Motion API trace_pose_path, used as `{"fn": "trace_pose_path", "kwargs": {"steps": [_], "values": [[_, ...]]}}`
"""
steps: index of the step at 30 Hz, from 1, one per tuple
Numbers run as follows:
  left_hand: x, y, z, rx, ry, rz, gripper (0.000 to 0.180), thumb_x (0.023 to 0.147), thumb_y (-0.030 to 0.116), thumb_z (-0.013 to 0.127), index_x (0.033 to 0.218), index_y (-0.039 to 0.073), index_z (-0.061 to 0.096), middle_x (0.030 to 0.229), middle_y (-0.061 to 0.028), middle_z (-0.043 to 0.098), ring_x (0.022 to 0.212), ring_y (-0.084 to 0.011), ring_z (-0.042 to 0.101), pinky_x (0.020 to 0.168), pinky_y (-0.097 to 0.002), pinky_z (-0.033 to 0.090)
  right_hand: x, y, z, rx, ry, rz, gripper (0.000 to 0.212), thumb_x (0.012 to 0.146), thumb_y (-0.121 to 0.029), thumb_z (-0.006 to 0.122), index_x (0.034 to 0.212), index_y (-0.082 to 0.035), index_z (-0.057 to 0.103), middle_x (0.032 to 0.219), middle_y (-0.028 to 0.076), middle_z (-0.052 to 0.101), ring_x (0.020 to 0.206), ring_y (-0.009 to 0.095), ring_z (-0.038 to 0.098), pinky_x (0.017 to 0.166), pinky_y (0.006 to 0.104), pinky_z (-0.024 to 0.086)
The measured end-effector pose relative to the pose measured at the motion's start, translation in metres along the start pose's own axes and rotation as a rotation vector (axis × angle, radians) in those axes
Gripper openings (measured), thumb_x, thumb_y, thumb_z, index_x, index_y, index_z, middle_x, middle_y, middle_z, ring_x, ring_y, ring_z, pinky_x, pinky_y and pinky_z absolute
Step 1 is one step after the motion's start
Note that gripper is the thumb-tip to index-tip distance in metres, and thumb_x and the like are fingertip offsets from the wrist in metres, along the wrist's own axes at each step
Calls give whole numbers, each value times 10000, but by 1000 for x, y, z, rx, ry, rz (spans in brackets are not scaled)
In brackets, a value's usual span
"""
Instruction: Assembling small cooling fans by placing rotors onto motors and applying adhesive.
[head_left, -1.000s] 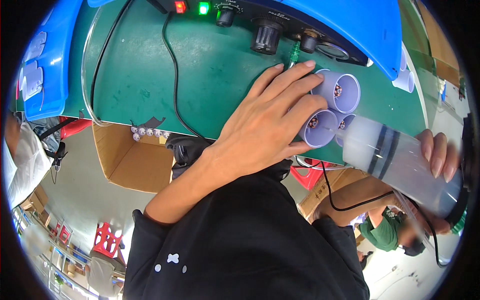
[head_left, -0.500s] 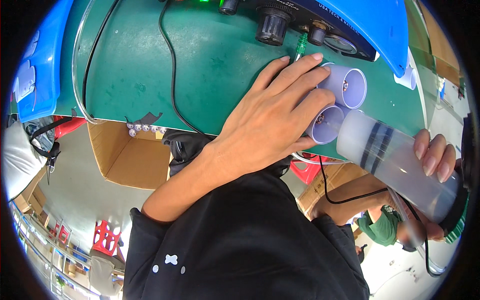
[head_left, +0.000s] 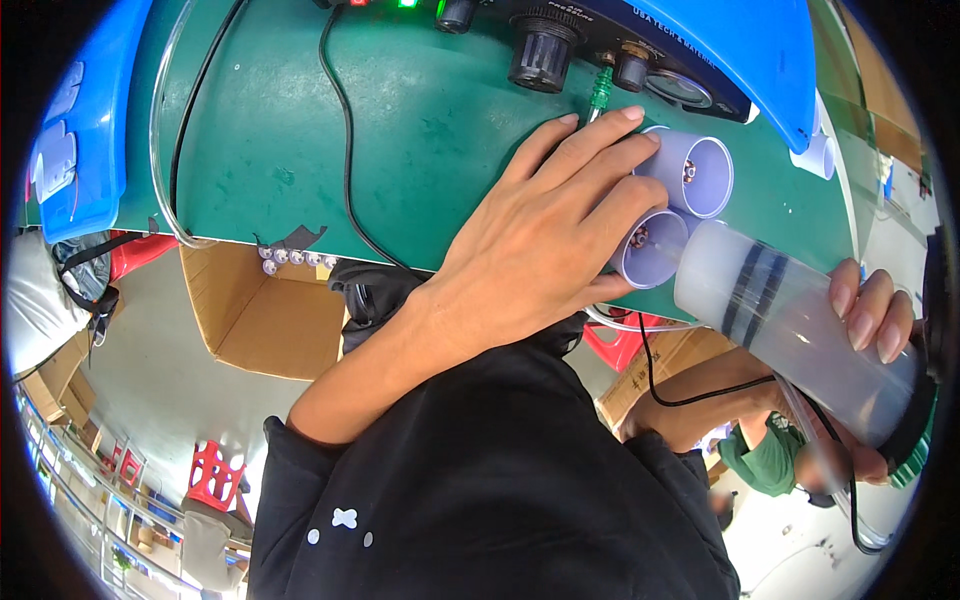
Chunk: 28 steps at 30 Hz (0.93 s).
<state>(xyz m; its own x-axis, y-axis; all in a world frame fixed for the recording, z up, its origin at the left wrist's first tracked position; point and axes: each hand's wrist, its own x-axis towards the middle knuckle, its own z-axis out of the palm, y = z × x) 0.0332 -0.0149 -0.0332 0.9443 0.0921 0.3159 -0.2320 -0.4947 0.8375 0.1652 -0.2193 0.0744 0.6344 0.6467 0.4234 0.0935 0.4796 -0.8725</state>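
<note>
My left hand (head_left: 555, 220) is laid over a small group of light purple cups, its fingers and thumb holding them on the green bench. The upper cup (head_left: 712, 178) and the lower cup (head_left: 655, 265) lie on their sides, mouths facing right, with small copper-coloured parts at their bottoms. In my right hand (head_left: 872, 312) is a large translucent syringe barrel (head_left: 800, 325) with dark bands, the fingers wrapped round its far end. It lies tilted, and its thin tip reaches into the lower cup. Part of my right palm is hidden behind the barrel.
A black control box with a knob (head_left: 541, 62) and a green hose fitting (head_left: 600, 92) stands at the back. Blue bins (head_left: 85, 150) flank the bench (head_left: 270, 120). Below its edge is a cardboard box (head_left: 265, 320) with several small cups. A black cable (head_left: 345, 130) crosses the bench.
</note>
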Motion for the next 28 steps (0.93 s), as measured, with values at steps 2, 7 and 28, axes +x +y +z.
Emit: {"fn": "trace_pose_path", "kwargs": {"steps": [2, 7, 28], "values": [[0, 0, 0, -1, 5, 5, 645, 613, 181, 876, 1158, 85, 545, 1324, -139, 524, 1362, -325, 412, 1098, -512, 350, 2, -2, 2, -6, -8, 13, 933, 493, -673, 889, 1010, -29, 455, 949, 31, 453, 901, 161, 475, 841, 317, 320], [1, 2, 0, 3, 4, 5, 647, 610, 181, 878, 1157, 88, 546, 1317, -138, 530, 1356, -329, 419, 1093, -513, 356, 2, 1, 6, 72, 27, 8, 916, 532, -692, 866, 1014, -29, 457, 962, 33, 453, 913, 164, 483, 854, 319, 323], [2, 3, 1, 4, -1, -34, 649, 571, 162, 880, 1143, 122, 575, 1413, -92, 529, 1400, -316, 399, 1118, -502, 334, 6, 6, 13, 88, 17, 2, 895, 556, -694, 838, 1022, -5, 506, 1027, 43, 485, 976, 173, 491, 894, 324, 330]]}}
